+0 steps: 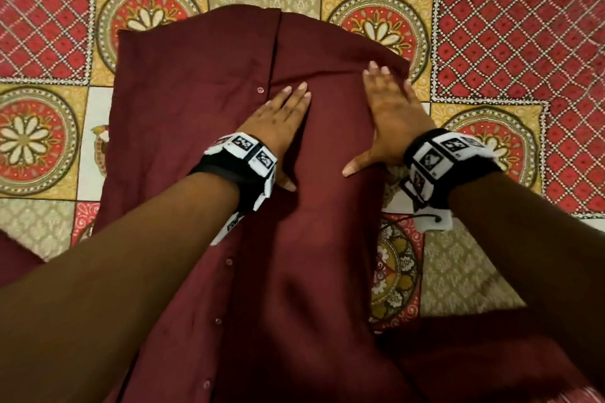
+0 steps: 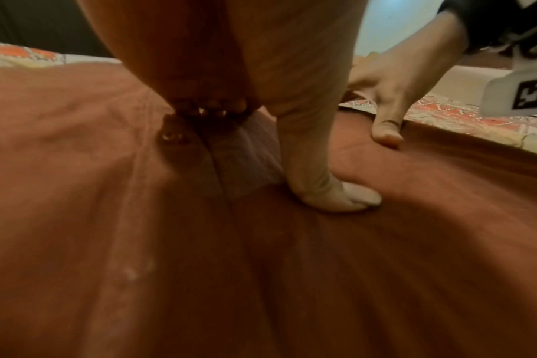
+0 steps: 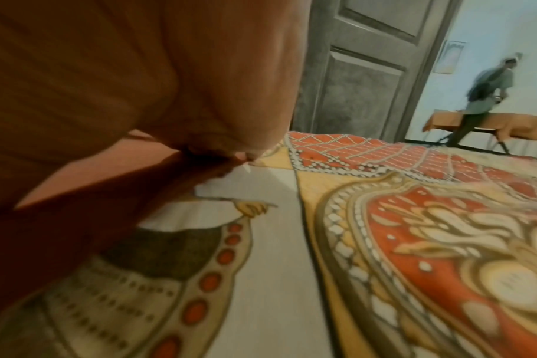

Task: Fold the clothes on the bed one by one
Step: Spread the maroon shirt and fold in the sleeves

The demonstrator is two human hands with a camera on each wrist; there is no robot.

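On the patterned bedspread [image 1: 491, 26], both hands, left hand [image 1: 278, 121] and right hand [image 1: 389, 114], press spread flat on the maroon shirt [image 1: 196, 91].

Dim warm light, soft blur (wrist views worst), wide-angle distortion

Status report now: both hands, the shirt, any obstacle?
Left hand flat on maroon shirt. Right hand flat on its folded right side. Shirt spread on bedsheet. No obstacle seen.

The bed [image 1: 491, 26] in front of me wears a red and yellow patterned bedspread [image 1: 49, 141]; a maroon shirt [image 1: 196, 91] lies spread directly on it, buttons up.
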